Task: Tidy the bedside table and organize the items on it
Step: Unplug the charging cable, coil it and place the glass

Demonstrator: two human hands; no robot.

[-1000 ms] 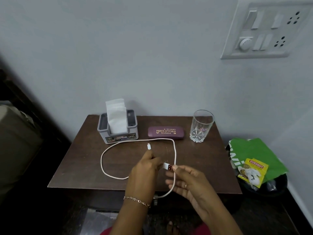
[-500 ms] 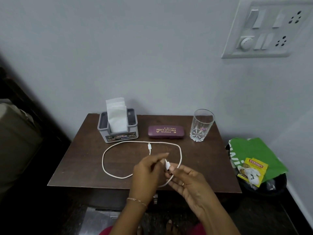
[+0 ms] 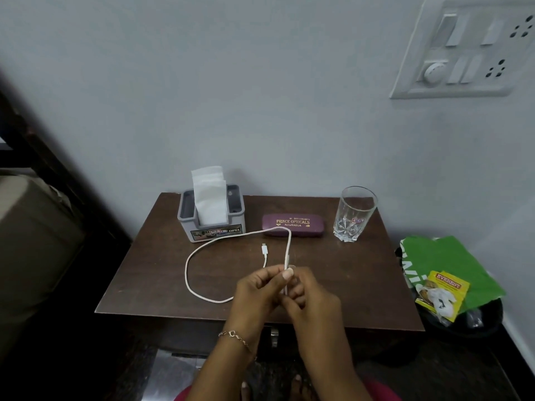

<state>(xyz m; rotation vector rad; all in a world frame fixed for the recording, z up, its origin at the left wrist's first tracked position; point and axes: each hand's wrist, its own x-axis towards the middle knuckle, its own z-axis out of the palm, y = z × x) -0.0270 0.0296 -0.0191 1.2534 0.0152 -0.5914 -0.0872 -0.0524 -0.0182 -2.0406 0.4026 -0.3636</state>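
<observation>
Dark bedside table [image 3: 150, 279], pale wall [image 3: 231, 96]; left hand [image 3: 257, 293], right hand [image 3: 315, 308] together, both tight on cable [image 3: 186, 270].

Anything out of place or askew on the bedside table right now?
Only the white cable: it sprawls in a loose loop across the table, its far bend against the purple spectacle case, free plug inside the loop. The left hand and right hand pinch it near the front. Tissue holder and glass stand upright; nothing spilled.

Head-worn wide-angle view, looking forward and down from over the near edge of the bedside table [image 3: 150, 287]. The left hand [image 3: 256, 293] and right hand [image 3: 317, 303] sit close, low centre; the wall [image 3: 260, 96] fills the far side, switch panel [image 3: 463, 50] top right.
</observation>
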